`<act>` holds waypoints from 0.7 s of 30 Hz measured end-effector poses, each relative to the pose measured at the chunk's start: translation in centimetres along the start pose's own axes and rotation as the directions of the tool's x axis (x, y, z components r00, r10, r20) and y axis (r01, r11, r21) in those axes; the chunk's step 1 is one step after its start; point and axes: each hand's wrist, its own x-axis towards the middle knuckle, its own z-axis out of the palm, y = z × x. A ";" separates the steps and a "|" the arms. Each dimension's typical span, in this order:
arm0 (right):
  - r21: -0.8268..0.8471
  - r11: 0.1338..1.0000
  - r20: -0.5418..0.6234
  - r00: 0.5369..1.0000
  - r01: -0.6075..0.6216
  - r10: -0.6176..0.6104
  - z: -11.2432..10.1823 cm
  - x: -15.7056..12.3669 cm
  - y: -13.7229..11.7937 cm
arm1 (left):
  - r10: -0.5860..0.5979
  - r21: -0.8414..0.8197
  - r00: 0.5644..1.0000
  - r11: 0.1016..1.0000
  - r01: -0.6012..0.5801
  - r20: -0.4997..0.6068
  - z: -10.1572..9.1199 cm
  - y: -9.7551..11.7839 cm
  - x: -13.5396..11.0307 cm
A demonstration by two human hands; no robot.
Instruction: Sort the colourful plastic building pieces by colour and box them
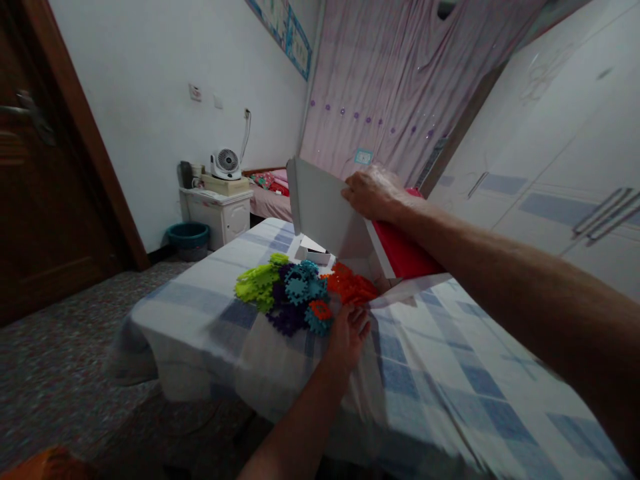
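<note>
My right hand point(373, 193) grips the upper edge of a cardboard box point(327, 200), white inside and red outside. The box is tilted, its open side facing the pile of plastic gears. Orange gears point(350, 283) lie at the mouth of the box, partly hidden by its wall. Beside them on the cloth are teal gears point(303, 283), dark purple gears point(290, 319) and lime green gears point(257, 283). Low by the orange gears, my left hand point(350, 330) has loosely curled fingers set apart, and I see nothing held in it.
A blue and white checked cloth point(210, 313) covers the table. Behind the gears sits a small white box point(315, 253). Beyond stand a white cabinet point(217, 217) with a fan point(226, 162) and a teal bucket point(189, 237). White wardrobes point(540, 167) line the right side.
</note>
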 end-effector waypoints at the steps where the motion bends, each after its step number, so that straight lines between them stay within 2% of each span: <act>1: -0.015 1.000 0.017 1.000 -0.015 0.015 0.3 0.0 0.0 | -0.044 0.015 0.999 0.999 0.044 -0.008 -0.1 -0.2 0.1; 3: -0.039 0.997 0.004 0.998 -0.060 0.060 0.5 0.0 0.1 | -0.072 0.026 0.997 0.997 0.073 -0.011 -0.3 -0.4 0.4; 5: -0.044 0.997 -0.014 0.997 -0.071 0.070 0.2 -0.1 0.1 | -0.033 0.009 0.999 0.999 0.033 0.010 -0.4 -0.3 0.5; 10: -0.050 0.998 -0.109 0.994 -0.023 0.017 -0.9 -0.1 -0.7 | 0.059 -0.072 0.997 0.996 -0.056 0.045 0.0 0.2 0.2; 14: -0.061 0.998 -0.029 0.999 -0.024 0.023 0.6 -0.1 -0.9 | -0.097 -0.027 0.994 0.995 0.096 -0.044 0.2 -0.8 0.0; 16: -0.067 0.997 -0.009 1.000 -0.024 0.023 0.8 -0.5 -0.8 | -0.117 -0.025 0.991 0.993 0.115 -0.066 0.3 -1.1 0.0; 19: -0.095 0.995 -0.045 0.999 -0.009 0.005 -0.5 -1.2 -0.9 | -0.079 -0.041 0.996 0.996 0.078 -0.036 0.8 -0.7 0.1; 21: -0.124 0.992 -0.104 0.994 0.005 -0.018 -1.7 -1.5 -1.3 | -0.008 -0.063 1.000 0.998 0.009 0.006 1.1 -0.2 0.1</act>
